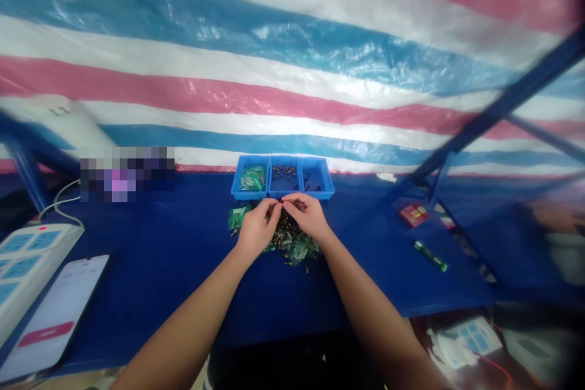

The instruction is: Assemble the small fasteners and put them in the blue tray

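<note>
My left hand (258,226) and my right hand (307,216) meet over a heap of small parts, fingertips pinched close together. Whatever sits between the fingertips is too small to make out. Beneath them the heap mixes brass-coloured and dark screw-like pieces (287,233) with small green packets (302,250). Another green packet (237,217) lies left of my left hand. Just beyond the hands stand three joined blue bins (283,195). Green packets (253,178) fill the left bin, small brass-coloured parts (284,172) lie in the middle one, and a few dark pieces (307,183) are in the right one.
A white power strip (68,234) and a lit phone (59,311) lie on the blue tabletop (169,274) at left. To the right are a red box (414,215) and a green tube (430,256). Blue metal struts (475,128) and a striped sheet (274,97) border the table.
</note>
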Tool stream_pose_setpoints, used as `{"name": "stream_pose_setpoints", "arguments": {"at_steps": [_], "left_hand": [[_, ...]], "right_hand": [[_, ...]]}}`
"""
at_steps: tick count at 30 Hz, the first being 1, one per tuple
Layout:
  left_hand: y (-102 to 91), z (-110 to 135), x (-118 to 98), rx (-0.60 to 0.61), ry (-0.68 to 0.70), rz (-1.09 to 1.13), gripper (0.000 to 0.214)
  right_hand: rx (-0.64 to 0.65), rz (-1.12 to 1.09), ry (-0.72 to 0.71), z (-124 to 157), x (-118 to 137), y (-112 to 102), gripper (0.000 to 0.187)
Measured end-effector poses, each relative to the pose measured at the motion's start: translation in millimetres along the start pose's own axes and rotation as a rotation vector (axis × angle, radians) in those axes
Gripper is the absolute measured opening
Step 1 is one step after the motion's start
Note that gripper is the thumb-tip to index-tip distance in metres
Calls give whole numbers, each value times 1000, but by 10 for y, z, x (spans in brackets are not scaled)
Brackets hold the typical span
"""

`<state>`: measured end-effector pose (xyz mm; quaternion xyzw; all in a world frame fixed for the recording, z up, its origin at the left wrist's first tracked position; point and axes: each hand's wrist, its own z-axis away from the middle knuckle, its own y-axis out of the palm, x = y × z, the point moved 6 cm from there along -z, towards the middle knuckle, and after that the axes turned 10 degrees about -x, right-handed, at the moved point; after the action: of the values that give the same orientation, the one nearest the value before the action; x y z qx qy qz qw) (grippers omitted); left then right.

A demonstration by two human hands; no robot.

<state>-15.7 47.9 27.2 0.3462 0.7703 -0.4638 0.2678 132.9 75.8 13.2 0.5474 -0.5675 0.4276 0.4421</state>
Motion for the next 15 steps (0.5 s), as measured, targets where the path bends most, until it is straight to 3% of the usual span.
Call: {"name": "stream_pose_setpoints", "arguments": {"at_steps": [5, 9, 12, 15], "left_hand": [[-5, -1, -8, -1, 3, 24, 27], [-5, -4, -3, 2, -4, 12, 27], [-14, -3, -3, 3, -17, 7, 28], [-29, -2, -3, -4, -30, 15, 30]], "right_hand": [[36, -104, 97, -7, -40, 23, 29], [31, -81, 73, -27, -46, 8, 22], [53, -2, 47, -44, -12, -51, 19], [180, 210, -16, -30, 43, -75, 16]]}}
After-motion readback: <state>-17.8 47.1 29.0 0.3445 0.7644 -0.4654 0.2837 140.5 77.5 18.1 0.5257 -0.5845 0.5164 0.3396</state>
